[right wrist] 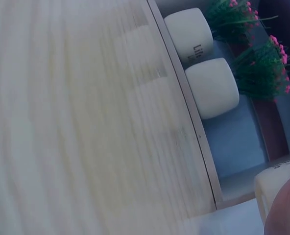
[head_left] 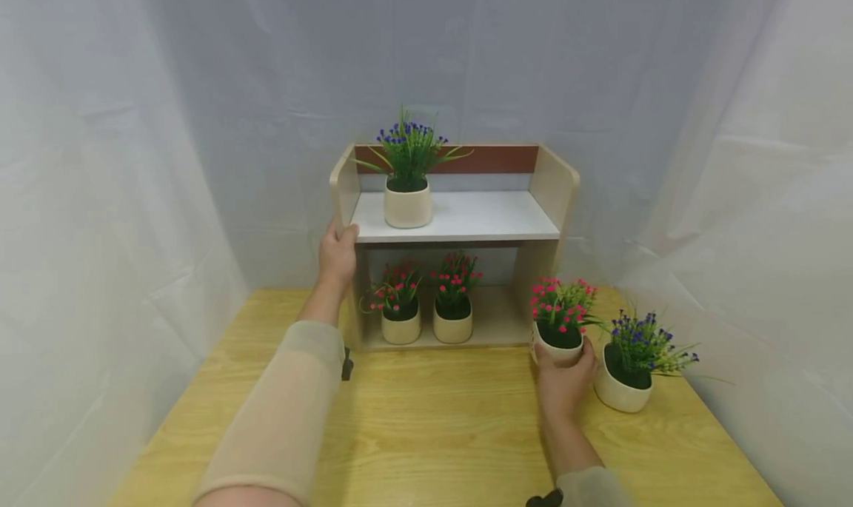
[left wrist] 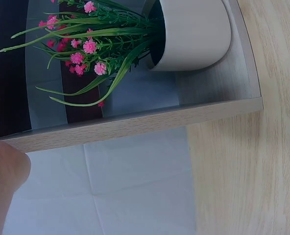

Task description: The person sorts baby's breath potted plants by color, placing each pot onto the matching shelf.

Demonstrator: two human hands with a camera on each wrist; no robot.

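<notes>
A small two-level wooden shelf (head_left: 460,234) stands on the table. My left hand (head_left: 338,255) grips its left side panel (left wrist: 135,125) just below the white upper board. In my right hand (head_left: 563,381) is a potted plant (head_left: 558,350) with pink flowers, held by its white pot in front of the shelf's right side. That white pot also shows at the corner of the right wrist view, partly hidden by the hand (right wrist: 287,205). Two pink-flowered potted plants (head_left: 401,331) (head_left: 453,328) sit side by side on the lower level. A purple-flowered potted plant (head_left: 408,205) stands on the upper board, towards the left.
Another purple-flowered potted plant (head_left: 623,388) stands on the wooden table (head_left: 426,433), just right of my right hand. Pale sheeting (head_left: 460,63) hangs behind the shelf and along both sides of the table.
</notes>
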